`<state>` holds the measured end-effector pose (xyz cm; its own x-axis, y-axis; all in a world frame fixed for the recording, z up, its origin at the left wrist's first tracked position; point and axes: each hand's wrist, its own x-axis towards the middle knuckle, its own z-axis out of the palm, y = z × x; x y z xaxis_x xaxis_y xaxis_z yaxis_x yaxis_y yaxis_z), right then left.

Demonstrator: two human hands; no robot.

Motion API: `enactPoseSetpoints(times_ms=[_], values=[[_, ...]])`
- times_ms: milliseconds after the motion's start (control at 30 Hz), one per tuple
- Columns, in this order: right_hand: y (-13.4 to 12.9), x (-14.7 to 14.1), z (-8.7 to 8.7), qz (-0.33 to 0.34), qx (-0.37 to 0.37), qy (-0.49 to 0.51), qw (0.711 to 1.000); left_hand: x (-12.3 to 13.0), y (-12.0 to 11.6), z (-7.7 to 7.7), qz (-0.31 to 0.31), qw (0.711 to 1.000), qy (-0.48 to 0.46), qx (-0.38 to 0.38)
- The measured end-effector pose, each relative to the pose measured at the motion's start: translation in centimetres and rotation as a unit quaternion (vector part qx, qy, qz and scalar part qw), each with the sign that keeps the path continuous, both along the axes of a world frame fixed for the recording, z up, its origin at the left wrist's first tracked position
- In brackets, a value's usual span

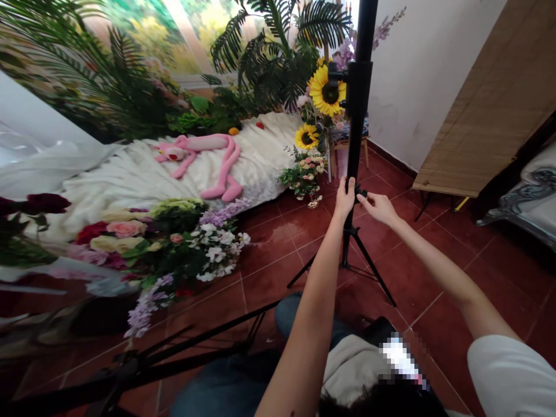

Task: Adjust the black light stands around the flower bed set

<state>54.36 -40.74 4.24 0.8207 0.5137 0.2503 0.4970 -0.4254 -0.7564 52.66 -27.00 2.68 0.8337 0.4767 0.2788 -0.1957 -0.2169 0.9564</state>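
Observation:
A black tripod light stand (355,124) stands upright in front of me, its legs spread on the floor. My left hand (345,197) is closed around its pole, just above the leg section. On the pole's right side my right hand (377,207) pinches a black clamp knob (359,193) between thumb and fingers; the fingertips partly hide it. Higher up, another black knob (335,75) sticks out to the left of the pole's upper joint.
A pink plush toy (212,145) lies on a white fur-like cover (264,153) at the left. Sunflowers (329,92) and flower arrangements (217,246) stand around it. Another black tripod (191,341) crosses the lower left. A brown panel (482,110) leans at right above red floor tiles (269,234).

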Motion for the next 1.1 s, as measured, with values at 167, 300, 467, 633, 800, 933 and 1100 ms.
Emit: enactPoseSetpoints(times_ms=[167, 300, 467, 633, 800, 933, 1100], values=[[2.2, -1.0, 0.4, -0.034, 0.233, 0.419, 0.877, -0.1, 0.0, 0.0, -0.004, 1.000, -0.017, -0.001], [2.6, -1.7, 0.5, -0.002, 0.255, 0.529, 0.810, -0.2, 0.0, 0.1, -0.005, 1.000, -0.022, 0.001], [0.7, -1.3, 0.0, -0.066, 0.075, 0.203, 0.974, -0.3, 0.0, 0.1, -0.003, 1.000, -0.007, 0.005], [-0.2, -0.7, 0.5, -0.080, -0.081, -0.070, 0.991, -0.2, 0.0, 0.1, -0.013, 1.000, -0.008, 0.000], [1.3, -0.3, 0.0, -0.043, 0.053, 0.076, 0.995, 0.0, 0.0, -0.1, -0.016, 1.000, -0.021, -0.002], [2.6, -0.8, -0.1, -0.015, 0.211, 0.321, 0.923, -0.1, 0.0, -0.1, -0.015, 1.000, -0.023, -0.003], [2.8, -1.3, -0.3, -0.018, 0.228, 0.372, 0.899, -0.3, -0.1, 0.2, -0.009, 1.000, -0.022, -0.002]])
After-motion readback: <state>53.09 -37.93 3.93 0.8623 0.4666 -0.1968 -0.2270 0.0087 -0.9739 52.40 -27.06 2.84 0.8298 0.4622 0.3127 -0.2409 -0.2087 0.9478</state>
